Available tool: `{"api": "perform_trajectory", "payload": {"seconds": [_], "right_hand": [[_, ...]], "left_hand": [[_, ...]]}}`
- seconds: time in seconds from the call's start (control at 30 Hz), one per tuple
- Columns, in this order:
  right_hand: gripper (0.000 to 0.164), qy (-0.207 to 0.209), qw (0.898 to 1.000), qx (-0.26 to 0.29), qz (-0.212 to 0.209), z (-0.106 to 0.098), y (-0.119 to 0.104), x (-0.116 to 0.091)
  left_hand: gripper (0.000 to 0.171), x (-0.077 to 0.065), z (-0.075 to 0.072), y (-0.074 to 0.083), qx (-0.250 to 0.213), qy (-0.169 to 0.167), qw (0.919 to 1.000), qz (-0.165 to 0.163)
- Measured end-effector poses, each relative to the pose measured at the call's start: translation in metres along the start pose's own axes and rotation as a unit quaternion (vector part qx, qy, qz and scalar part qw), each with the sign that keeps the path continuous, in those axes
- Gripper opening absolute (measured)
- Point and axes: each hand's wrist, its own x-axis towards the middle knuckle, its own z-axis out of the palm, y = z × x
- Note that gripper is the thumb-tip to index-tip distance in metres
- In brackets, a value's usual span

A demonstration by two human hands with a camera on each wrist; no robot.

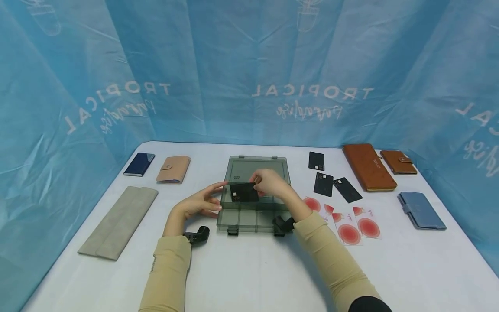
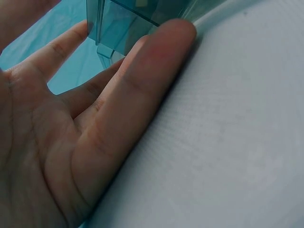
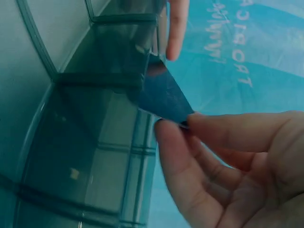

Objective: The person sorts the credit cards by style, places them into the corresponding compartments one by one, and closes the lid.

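Note:
A translucent green compartment box (image 1: 238, 221) lies on the table with its lid (image 1: 257, 164) folded back. Between thumb and fingers, my right hand (image 1: 269, 182) pinches the right end of a black card (image 1: 242, 193) over the box's back compartments. In the right wrist view the card (image 3: 164, 95) is tilted beside the dividers. At the box's left side is my left hand (image 1: 200, 202), fingers spread and fairly straight, fingertips at the wall. The left wrist view shows its palm (image 2: 42, 142) and the thumb near the table.
Black cards (image 1: 323, 184) and red-patterned cards (image 1: 348, 234) lie right of the box. Farther right are brown wallets (image 1: 368, 167) and a blue wallet (image 1: 422, 210). On the left sit a navy holder (image 1: 139, 164), a beige wallet (image 1: 173, 169) and a grey pouch (image 1: 118, 223).

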Motion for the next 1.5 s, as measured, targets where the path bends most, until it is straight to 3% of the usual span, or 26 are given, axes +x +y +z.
{"api": "perform_trajectory", "payload": {"seconds": [0.3, 0.47, 0.7, 0.93, 1.03, 1.1, 1.17, 1.23, 1.3, 1.37, 1.43, 1.5], "right_hand": [[0.025, -0.068, 0.991, -0.11, -0.026, 0.007, 0.002, 0.007], [0.034, -0.086, 0.987, -0.136, -0.026, 0.005, -0.001, 0.002], [0.038, -0.127, 0.984, -0.122, -0.031, 0.001, 0.001, -0.004], [0.04, -0.069, 0.996, -0.045, -0.042, -0.029, 0.019, -0.029], [0.041, -0.028, 0.999, -0.015, -0.021, -0.048, 0.036, -0.04], [0.042, 0.003, 1.0, -0.024, 0.008, -0.059, 0.049, -0.045], [0.044, 0.037, 0.996, -0.069, 0.05, -0.069, 0.062, -0.049], [0.047, 0.06, 0.983, -0.137, 0.105, -0.077, 0.073, -0.051], [0.051, 0.063, 0.966, -0.189, 0.167, -0.081, 0.082, -0.055], [0.057, 0.046, 0.953, -0.202, 0.222, -0.082, 0.089, -0.057], [0.062, 0.022, 0.949, -0.192, 0.25, -0.081, 0.095, -0.058], [0.065, 0.004, 0.952, -0.18, 0.248, -0.078, 0.099, -0.057]], "left_hand": [[0.083, 0.0, 0.001, 0.0, -0.002, -0.002, 1.0, 0.002], [0.083, -0.001, 0.0, 0.0, -0.005, -0.002, 1.0, 0.001], [0.083, -0.002, -0.001, 0.001, -0.003, 0.0, 1.0, 0.001], [0.084, -0.001, -0.001, 0.0, 0.008, -0.001, 0.9999, 0.006], [0.084, -0.001, -0.001, -0.001, 0.009, -0.003, 0.9999, 0.009], [0.084, -0.001, -0.001, -0.002, 0.007, -0.004, 0.9999, 0.009], [0.084, -0.001, -0.001, -0.002, 0.006, -0.004, 0.9999, 0.009], [0.084, -0.002, -0.001, -0.002, 0.006, -0.004, 0.9999, 0.009], [0.084, -0.001, -0.001, -0.002, 0.007, -0.003, 0.9999, 0.009], [0.084, -0.001, -0.001, -0.002, 0.008, -0.003, 0.9999, 0.007], [0.084, -0.001, -0.002, -0.001, 0.009, -0.002, 0.9999, 0.006], [0.083, -0.001, -0.001, -0.001, 0.011, 0.001, 0.9999, 0.005]]}}
